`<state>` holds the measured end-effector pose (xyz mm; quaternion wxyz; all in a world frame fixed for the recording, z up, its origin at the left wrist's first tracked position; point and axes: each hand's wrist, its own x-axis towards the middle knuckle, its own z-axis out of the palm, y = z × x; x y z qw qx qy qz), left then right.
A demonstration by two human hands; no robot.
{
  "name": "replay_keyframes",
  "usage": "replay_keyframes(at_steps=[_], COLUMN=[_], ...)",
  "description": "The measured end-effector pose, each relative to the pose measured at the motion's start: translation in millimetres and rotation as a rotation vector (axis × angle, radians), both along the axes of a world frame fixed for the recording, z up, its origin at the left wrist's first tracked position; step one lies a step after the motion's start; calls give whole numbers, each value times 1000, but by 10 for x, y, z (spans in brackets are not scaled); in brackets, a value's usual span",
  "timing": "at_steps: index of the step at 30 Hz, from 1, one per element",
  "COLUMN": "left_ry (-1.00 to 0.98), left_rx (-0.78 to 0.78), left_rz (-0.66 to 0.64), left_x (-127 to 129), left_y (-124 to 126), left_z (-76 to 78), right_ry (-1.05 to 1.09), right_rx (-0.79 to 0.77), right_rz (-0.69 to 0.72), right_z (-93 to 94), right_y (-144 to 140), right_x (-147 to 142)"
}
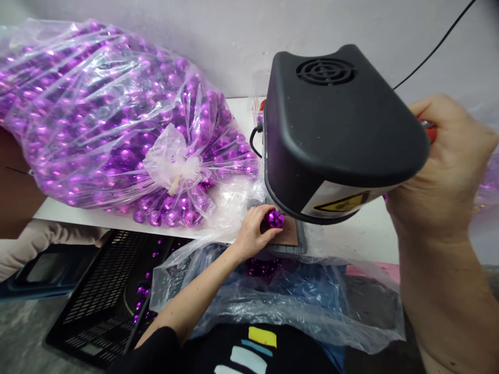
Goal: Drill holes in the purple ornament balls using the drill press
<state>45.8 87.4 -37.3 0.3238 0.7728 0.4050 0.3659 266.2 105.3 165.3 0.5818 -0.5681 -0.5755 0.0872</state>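
My left hand (253, 231) holds a shiny purple ball (273, 218) on the small brown plate (290, 236) under the black machine head (335, 124). My right hand (444, 171) is raised at the right of the machine, fingers closed around a red-tipped handle (430, 131), mostly hidden by the hand. The ball sits right below the machine's underside, where a yellow warning label (343, 202) shows.
A big tied clear bag of purple balls (105, 119) fills the white table's (351, 236) left side. A black plastic crate (105, 296) with a few balls stands lower left. An open clear bag (292, 301) with purple balls lies on my lap. A wall is behind.
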Motion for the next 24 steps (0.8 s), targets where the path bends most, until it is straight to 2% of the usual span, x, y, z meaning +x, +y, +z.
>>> replay_keyframes(at_steps=[4,12,17,21,24], left_ry=[28,16,-25,-36,-6], left_rx=[21,-54,-95,-42,-18], left_rz=[-13,15,-33,14,11], left_x=[26,90,75,83,80], left_y=[-1,-11,-18,-23,-30], left_z=[19,-50,-82,-107,-64], right_ry=[-13,-101,-71,-89,-182], right_rx=[-57,-16,-20,-1,36], right_rz=[24,26,-1,-31,-57], right_z=[20,-9,-6,7,-25], right_y=[-46,-94,-55,-38,-87], right_x=[-24,-4,-16,-35,-39])
